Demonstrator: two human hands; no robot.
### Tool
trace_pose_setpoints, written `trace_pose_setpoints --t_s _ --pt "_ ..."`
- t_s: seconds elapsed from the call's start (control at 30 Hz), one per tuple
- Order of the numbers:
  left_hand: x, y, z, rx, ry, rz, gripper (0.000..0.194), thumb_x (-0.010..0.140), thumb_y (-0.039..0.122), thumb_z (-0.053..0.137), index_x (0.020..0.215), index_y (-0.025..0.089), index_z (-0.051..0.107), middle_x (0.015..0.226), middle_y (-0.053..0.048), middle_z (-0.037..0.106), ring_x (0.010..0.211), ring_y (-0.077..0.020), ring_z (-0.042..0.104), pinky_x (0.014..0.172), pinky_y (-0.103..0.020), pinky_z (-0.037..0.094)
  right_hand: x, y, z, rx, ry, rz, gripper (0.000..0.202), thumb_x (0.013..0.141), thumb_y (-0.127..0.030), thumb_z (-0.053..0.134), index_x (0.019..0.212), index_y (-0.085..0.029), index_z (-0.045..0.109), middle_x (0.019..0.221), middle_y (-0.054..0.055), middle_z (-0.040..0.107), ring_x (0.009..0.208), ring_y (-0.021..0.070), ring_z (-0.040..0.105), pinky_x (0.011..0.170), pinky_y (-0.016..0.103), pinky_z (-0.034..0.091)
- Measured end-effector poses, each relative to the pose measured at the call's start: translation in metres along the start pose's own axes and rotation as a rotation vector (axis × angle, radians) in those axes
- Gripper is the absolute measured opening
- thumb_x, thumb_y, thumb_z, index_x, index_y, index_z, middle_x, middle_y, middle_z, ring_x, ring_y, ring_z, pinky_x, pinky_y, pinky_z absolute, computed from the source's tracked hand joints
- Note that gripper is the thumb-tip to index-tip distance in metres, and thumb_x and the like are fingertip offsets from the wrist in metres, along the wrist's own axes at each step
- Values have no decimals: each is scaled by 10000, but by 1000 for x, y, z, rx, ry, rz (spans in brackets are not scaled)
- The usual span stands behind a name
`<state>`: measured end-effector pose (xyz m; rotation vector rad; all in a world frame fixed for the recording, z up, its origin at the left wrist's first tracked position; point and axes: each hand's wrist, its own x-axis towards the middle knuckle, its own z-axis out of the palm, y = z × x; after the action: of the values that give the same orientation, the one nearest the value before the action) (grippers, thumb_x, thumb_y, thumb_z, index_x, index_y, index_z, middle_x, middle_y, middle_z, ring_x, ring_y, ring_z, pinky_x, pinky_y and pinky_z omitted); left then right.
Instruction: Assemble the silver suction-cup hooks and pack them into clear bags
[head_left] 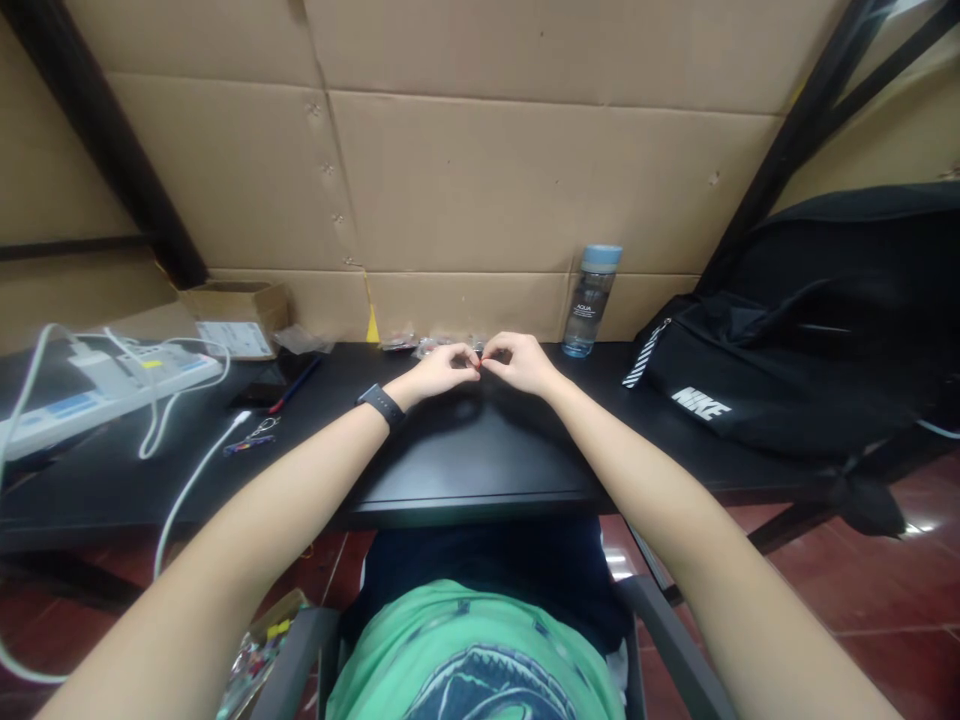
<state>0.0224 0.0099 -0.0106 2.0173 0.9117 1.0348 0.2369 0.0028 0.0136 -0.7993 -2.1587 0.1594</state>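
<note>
Backdrop: we face a cardboard wall (pixel 525 180), creased and framed by dark posts.
Table: before us stretches a black tabletop (pixel 480 460), glossy toward our edge.
Small red piece: we see a small red piece (pixel 481 363) between our fingertips, above the far half of the tabletop; it is too small for us to identify.
Left hand: our left hand (pixel 448 368) pinches the piece with thumb and forefinger, and we wear a dark wristband (pixel 384 406) on that arm.
Right hand: our right hand (pixel 523 364) pinches the same piece from the other side, thumb and forefinger curved into a ring.
Behind the hands: we have clear packets (pixel 435 345) lying near the wall, their contents unclear to us.
Right side: we see an upright blue-capped bottle (pixel 589 310) and, farther over, a black bag (pixel 810 350).
Left side: we find a white power strip (pixel 97 405) with cables, and a small open carton (pixel 240 320) near the wall.
</note>
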Motion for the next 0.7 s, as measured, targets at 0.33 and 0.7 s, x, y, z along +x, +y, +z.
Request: trace_pose_setpoints --t_s 0.33,0.7 --pt "-3 7 5 120 -65 6 96 762 243 696 816 168 719 828 -39 762 796 -212 713 799 -328 551 0 -7 -1 -18 -88 -56 96 794 -118 711 780 -195 766 898 36 781 825 197 699 798 291 494" --pt "-7 12 2 245 -232 44 254 842 415 723 888 192 834 891 -38 822 830 -233 739 793 -291 527 0 1 1 -17 -148 -55 88 710 -110 758 694 -196 750 869 23 782 802 197 703 784 283 498"
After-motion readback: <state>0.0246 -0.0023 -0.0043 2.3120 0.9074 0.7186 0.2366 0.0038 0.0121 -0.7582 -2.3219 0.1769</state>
